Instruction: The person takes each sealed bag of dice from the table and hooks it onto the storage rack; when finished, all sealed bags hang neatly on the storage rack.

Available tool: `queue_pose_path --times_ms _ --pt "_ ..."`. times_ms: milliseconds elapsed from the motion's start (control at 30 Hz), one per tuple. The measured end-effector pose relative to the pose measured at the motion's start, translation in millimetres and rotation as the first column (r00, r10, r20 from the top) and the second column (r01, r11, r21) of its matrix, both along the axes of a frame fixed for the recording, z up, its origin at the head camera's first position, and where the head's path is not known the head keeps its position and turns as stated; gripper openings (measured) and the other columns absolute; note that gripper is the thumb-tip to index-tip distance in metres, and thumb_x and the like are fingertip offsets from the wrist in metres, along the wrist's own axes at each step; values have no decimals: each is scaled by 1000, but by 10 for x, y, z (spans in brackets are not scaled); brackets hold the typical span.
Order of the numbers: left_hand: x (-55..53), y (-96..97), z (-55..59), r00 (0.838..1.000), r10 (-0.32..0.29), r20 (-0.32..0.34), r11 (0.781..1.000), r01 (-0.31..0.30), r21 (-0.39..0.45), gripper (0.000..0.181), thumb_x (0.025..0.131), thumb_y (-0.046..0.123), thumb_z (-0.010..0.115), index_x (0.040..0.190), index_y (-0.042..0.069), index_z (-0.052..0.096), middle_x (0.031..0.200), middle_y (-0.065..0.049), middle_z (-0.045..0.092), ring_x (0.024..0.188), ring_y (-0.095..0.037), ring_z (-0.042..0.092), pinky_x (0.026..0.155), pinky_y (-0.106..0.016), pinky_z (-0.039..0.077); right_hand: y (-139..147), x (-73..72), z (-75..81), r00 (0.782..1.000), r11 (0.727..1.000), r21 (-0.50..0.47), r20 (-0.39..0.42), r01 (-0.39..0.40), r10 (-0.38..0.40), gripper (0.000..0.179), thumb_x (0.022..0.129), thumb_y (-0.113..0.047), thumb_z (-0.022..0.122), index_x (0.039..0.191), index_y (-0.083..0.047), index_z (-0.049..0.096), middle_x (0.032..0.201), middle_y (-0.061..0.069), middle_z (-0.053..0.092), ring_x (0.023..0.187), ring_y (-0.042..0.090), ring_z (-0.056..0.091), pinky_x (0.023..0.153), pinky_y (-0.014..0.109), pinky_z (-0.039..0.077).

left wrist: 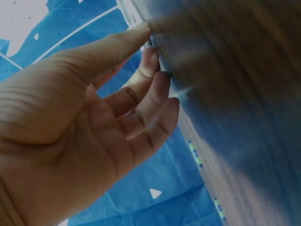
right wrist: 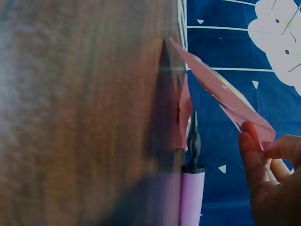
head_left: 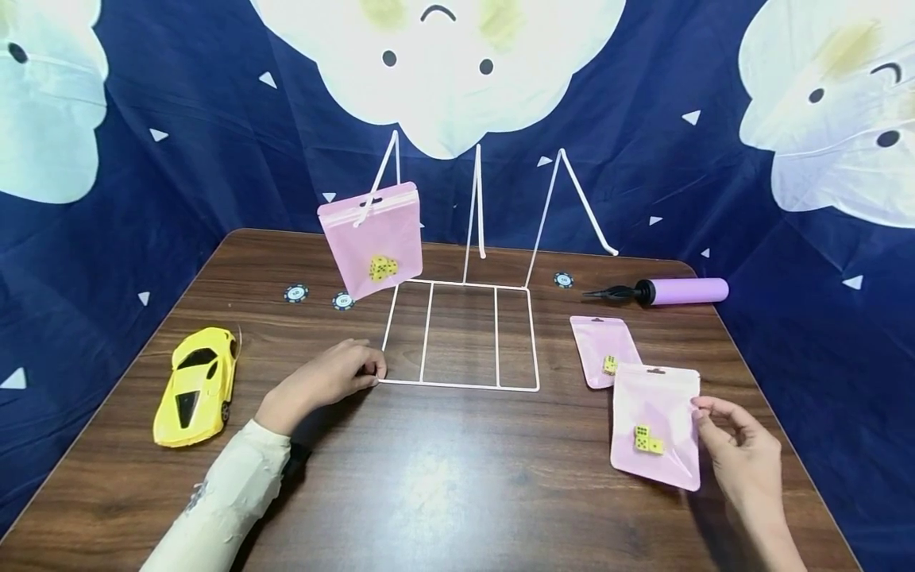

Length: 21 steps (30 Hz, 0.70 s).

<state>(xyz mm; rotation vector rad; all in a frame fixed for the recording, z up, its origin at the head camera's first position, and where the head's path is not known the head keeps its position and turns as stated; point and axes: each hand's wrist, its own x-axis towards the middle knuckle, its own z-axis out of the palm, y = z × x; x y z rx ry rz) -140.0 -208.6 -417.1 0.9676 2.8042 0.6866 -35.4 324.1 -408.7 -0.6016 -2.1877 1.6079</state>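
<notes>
**A:** So what've we got on the counter [head_left: 357, 508]?
**B:** White wire rack [head_left: 459, 386]; our left hand [head_left: 336, 372] pinches its near-left corner, other fingers [left wrist: 157, 92] loosely curled.
**A:** And our right hand [head_left: 747, 457]?
**B:** Fingers pressed together on the pink pouch [head_left: 672, 417]'s right edge, holding that edge tilted up, near another pouch [head_left: 600, 342]. Yellow dice [head_left: 642, 438] show inside.

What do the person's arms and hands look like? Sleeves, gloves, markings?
Left hand and right hand are bare; no gloves or rings visible. A wrinkled off-white sleeve reaches the left wrist, with a small dark marking, unreadable. No sleeve shows on the right side. No cables visible.
</notes>
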Motion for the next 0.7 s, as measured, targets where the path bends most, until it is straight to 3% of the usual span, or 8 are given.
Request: queue_pose_path --times_ms 133,367,700 --pt "4 6 6 1000 8 9 1000 -8 -1 24 95 -1 79 89 17 66 86 5 58 85 -17 55 80 -40 48 3 -23 63 993 991 -124 -103 47 -60 23 97 8 72 101 -13 82 82 -9 71 61 0 61 59 11 49" --pt "16 1 5 1000 5 12 1000 -5 1 23 94 -2 79 89 17 66 86 5 57 84 -17 54 80 -39 48 -11 -28 170 960 981 -191 -263 45 -95 17 96 14 70 106 3 79 82 -1 71 63 3 64 60 13 53" --pt "4 6 0 1000 3 0 1000 -3 -1 24 94 -2 79 88 17 66 84 7 57 84 -15 53 80 -39 47 -67 -78 245 868 975 -222 -484 1 -111 15 95 17 68 109 17 73 82 5 70 55 5 60 56 14 52"
